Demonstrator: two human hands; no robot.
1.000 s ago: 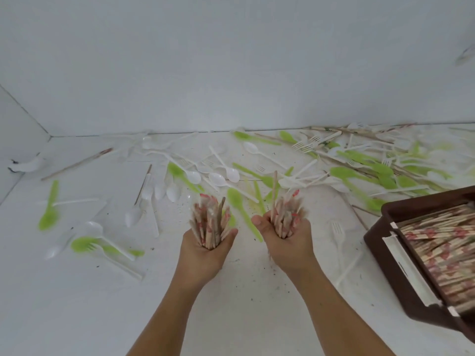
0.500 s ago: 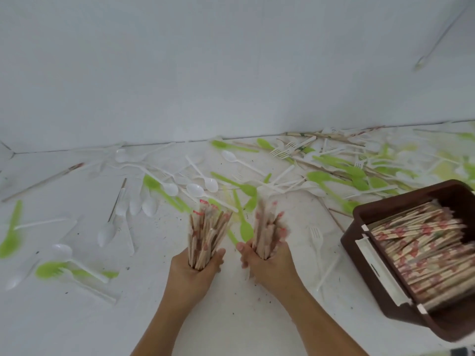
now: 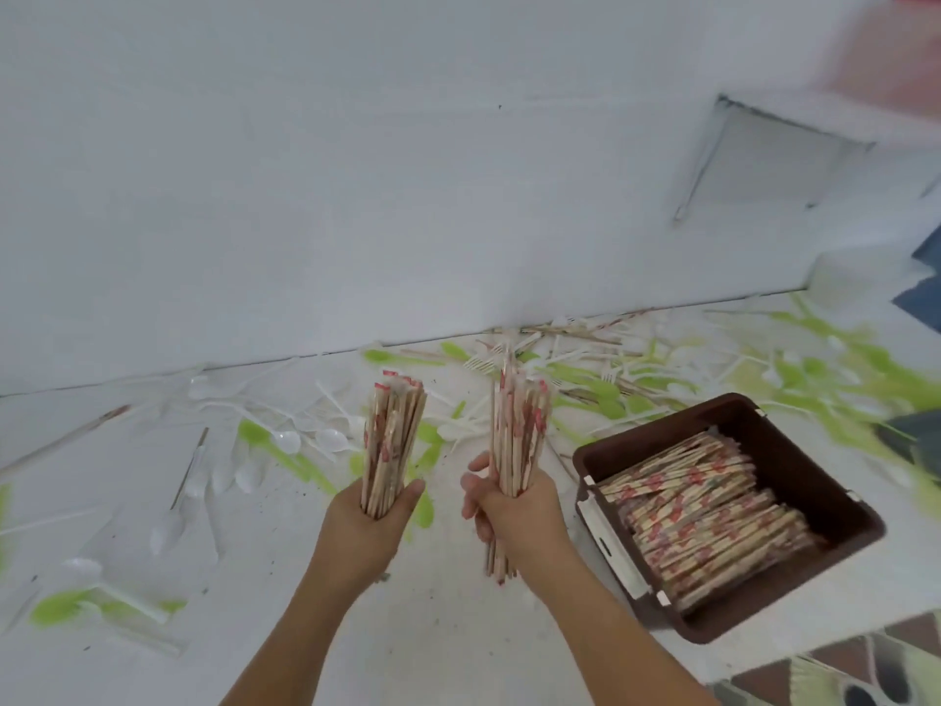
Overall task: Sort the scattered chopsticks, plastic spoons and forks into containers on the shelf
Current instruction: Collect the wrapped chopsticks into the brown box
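My left hand (image 3: pixel 364 532) grips an upright bundle of paper-wrapped chopsticks (image 3: pixel 391 440) by its lower end. My right hand (image 3: pixel 514 512) grips a second upright bundle of wrapped chopsticks (image 3: pixel 519 430) around its middle, and the sticks poke out below the fist. Both hands are lifted above the white surface (image 3: pixel 438 629), a little apart. To the right stands a dark brown container (image 3: pixel 794 440) packed with wrapped chopsticks (image 3: pixel 697 507) lying flat. White spoons (image 3: pixel 285 440), green spoons (image 3: pixel 596 389) and white forks (image 3: pixel 483 361) lie scattered behind the hands.
A white wall (image 3: pixel 356 196) rises behind the surface. A wall shelf with a metal bracket (image 3: pixel 702 160) hangs at the upper right. More green and white cutlery (image 3: pixel 97 603) lies at the lower left. The surface's right edge runs past the container, with patterned floor (image 3: pixel 865 670) below.
Both hands have lifted their bundles higher off the surface, and the right bundle now hangs out below the fist. The view has swung right, bringing the whole brown container and the shelf into view.
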